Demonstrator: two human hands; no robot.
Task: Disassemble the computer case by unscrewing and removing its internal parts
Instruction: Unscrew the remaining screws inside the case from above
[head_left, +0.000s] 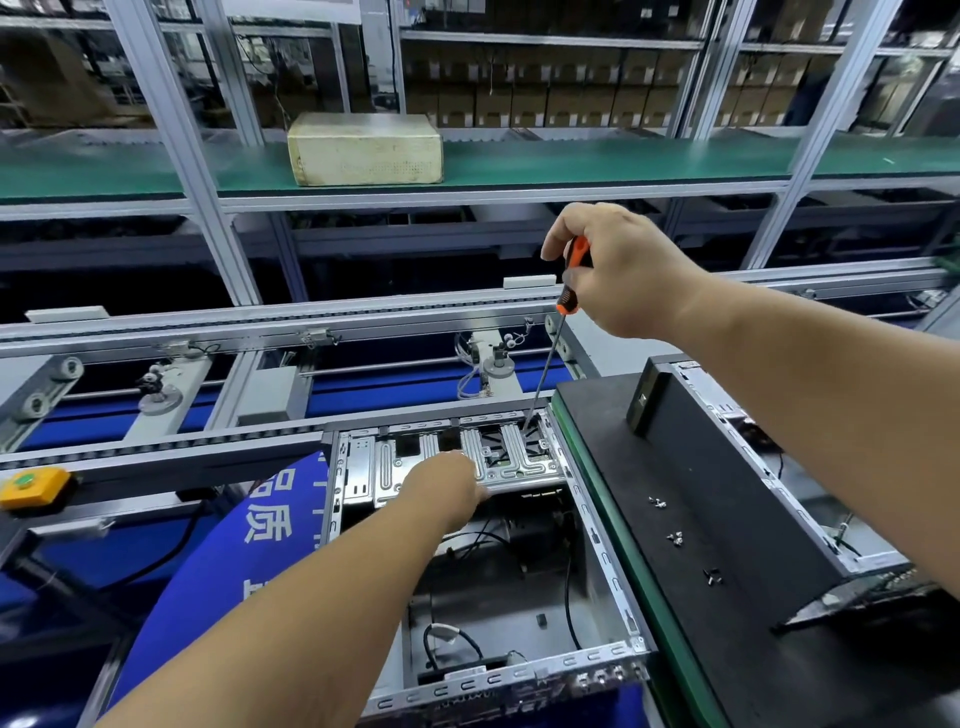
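An open computer case (597, 525) lies in front of me, silver frame up, with black cables inside. At its far end sits a ribbed silver drive bracket (514, 462). My left hand (447, 483) grips the near edge of that bracket. My right hand (618, 265) is closed around the orange-and-black handle of a long screwdriver (545, 374), held nearly upright. Its tip meets the bracket's far right corner.
A black panel (691, 499) lies to the right with small groups of loose screws (675, 538) on it, a second case (769, 467) beyond. A conveyor frame (260, 332) runs across behind. A beige box (363, 148) rests on the green shelf. A yellow button box (31, 486) is left.
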